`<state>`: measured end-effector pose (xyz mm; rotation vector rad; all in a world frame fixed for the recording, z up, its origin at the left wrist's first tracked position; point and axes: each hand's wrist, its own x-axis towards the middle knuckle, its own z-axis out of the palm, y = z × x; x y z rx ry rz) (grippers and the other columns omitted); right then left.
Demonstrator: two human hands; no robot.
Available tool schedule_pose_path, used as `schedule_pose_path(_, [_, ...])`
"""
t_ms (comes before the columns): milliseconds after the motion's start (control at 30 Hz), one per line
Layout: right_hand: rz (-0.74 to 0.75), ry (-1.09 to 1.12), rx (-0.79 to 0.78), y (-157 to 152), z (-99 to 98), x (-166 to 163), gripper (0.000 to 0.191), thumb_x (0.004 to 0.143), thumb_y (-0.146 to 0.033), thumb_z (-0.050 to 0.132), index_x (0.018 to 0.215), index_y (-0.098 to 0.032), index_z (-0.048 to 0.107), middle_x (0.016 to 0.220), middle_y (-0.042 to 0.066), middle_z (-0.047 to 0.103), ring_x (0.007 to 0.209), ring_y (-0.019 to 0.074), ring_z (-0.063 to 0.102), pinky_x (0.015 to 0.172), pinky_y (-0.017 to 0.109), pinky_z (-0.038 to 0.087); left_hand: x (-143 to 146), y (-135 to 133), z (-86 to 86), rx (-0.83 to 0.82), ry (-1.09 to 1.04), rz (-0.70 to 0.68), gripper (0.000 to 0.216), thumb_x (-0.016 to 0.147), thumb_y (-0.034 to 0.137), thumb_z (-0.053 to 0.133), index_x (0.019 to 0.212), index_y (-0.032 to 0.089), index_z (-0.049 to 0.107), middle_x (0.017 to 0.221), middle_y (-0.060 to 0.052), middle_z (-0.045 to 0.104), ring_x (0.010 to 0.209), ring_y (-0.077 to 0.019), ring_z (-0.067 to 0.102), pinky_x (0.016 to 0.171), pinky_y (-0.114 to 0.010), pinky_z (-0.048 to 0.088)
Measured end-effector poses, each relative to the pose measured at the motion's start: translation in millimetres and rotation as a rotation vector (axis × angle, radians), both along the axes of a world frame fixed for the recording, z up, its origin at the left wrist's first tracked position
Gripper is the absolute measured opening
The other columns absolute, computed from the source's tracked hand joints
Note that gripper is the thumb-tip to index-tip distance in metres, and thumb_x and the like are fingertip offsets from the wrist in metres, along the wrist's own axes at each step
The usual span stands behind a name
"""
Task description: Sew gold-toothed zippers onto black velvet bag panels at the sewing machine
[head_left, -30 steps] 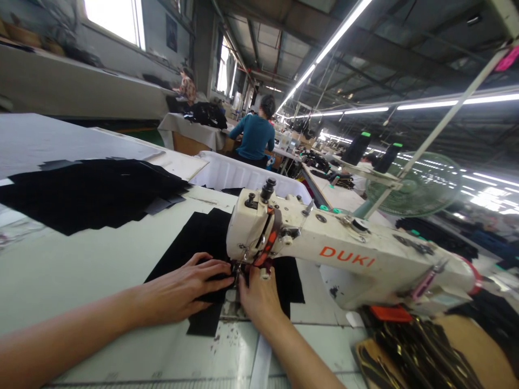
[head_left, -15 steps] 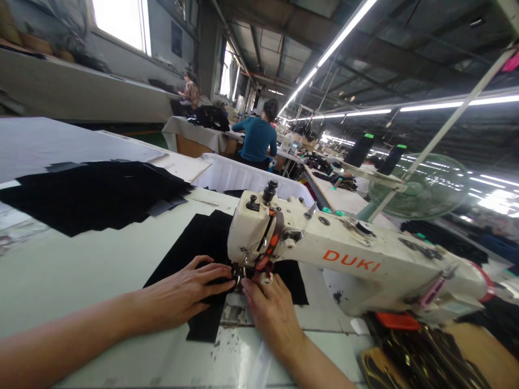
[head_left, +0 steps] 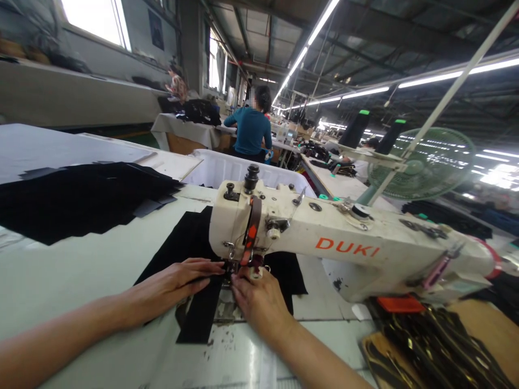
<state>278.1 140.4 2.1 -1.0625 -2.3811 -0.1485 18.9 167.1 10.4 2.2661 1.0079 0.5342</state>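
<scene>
A white DUKI sewing machine (head_left: pixel 340 246) stands on the pale table (head_left: pixel 81 270). Black fabric (head_left: pixel 190 243) lies under its needle head. My left hand (head_left: pixel 178 281) rests flat on the fabric just left of the presser foot, fingers stretched toward it. On the right of the needle, my right hand (head_left: pixel 255 300) presses the fabric with its fingertips tucked under the machine head, so their grip is hidden.
A stack of black cut pieces (head_left: pixel 81 197) lies at the left. A white bin (head_left: pixel 227 173) stands behind the machine. A green fan (head_left: pixel 425 165) is at the right, and dark striped material (head_left: pixel 425 346) at the lower right. A person in a teal top (head_left: pixel 249 132) sits further back.
The view has shifted slightly. Both hands have stayed at the needle, and a longer strip of black fabric now shows below my left hand toward the table's front.
</scene>
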Motion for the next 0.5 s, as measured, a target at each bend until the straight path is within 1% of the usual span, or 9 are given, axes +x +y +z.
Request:
schedule_pose_path(133, [0.000,0.010,0.018,-1,0.4,-3,0.016,0.093,-0.016,0.068,0.107,-0.017,0.074,0.101,0.006,0.076,0.091,0.0242,0.068,0.081,0.035,0.058,0,-2,-2.3,0.129,0.081,-0.102,0.040,0.105,0.027,0.049,0.143,0.036,0.059,0.149,0.000,0.058,0.140,-0.0242,0.050,0.119,-0.041,0.039])
schedule_pose_path(200, [0.005,0.012,0.031,-2,0.3,-4,0.016,0.095,-0.016,0.066,0.108,-0.016,0.073,0.100,0.007,0.076,0.092,0.0253,0.068,0.081,0.037,0.058,0,-4,-3.7,0.201,0.140,-0.168,0.051,0.100,0.020,0.054,0.148,0.038,0.052,0.152,0.001,0.055,0.142,-0.0247,0.047,0.122,-0.042,0.036])
schedule_pose_path(267, [0.012,0.018,0.038,-4,0.2,-3,0.016,0.096,-0.017,0.065,0.110,-0.016,0.073,0.100,0.007,0.075,0.094,0.0252,0.068,0.082,0.036,0.058,0,-5,-5.1,0.260,0.196,-0.221,0.067,0.093,0.014,0.059,0.153,0.038,0.044,0.155,0.002,0.052,0.144,-0.0249,0.045,0.124,-0.043,0.031])
schedule_pose_path(300, [0.014,0.023,0.038,-4,0.2,-2,0.017,0.096,-0.017,0.065,0.111,-0.017,0.073,0.100,0.006,0.075,0.094,0.0245,0.068,0.083,0.036,0.057,0,-5,-5.6,0.281,0.220,-0.236,0.073,0.090,0.012,0.059,0.155,0.037,0.040,0.156,0.003,0.050,0.145,-0.0247,0.044,0.125,-0.044,0.029])
schedule_pose_path(367, [0.019,0.037,0.036,-6,-0.4,1,0.017,0.096,-0.018,0.066,0.111,-0.019,0.073,0.100,0.005,0.075,0.092,0.0222,0.068,0.084,0.033,0.057,1,-6,-5.4,0.304,0.254,-0.239,0.078,0.087,0.009,0.058,0.157,0.037,0.036,0.157,0.004,0.048,0.147,-0.0236,0.041,0.126,-0.044,0.026])
schedule_pose_path(433, [0.026,0.047,0.039,-6,-1.9,5,0.015,0.096,-0.019,0.066,0.109,-0.020,0.073,0.099,0.004,0.075,0.090,0.0205,0.068,0.085,0.031,0.057,2,-7,-3.3,0.310,0.273,-0.240,0.080,0.086,0.007,0.056,0.157,0.036,0.036,0.157,0.004,0.048,0.147,-0.0229,0.040,0.127,-0.044,0.024])
schedule_pose_path(500, [0.033,0.046,0.052,-7,-3.8,6,0.015,0.097,-0.020,0.065,0.110,-0.020,0.073,0.099,0.004,0.075,0.090,0.0209,0.069,0.087,0.032,0.056,3,-7,1.2,0.308,0.283,-0.247,0.083,0.082,0.005,0.056,0.157,0.035,0.037,0.157,0.003,0.048,0.147,-0.0235,0.041,0.127,-0.044,0.023])
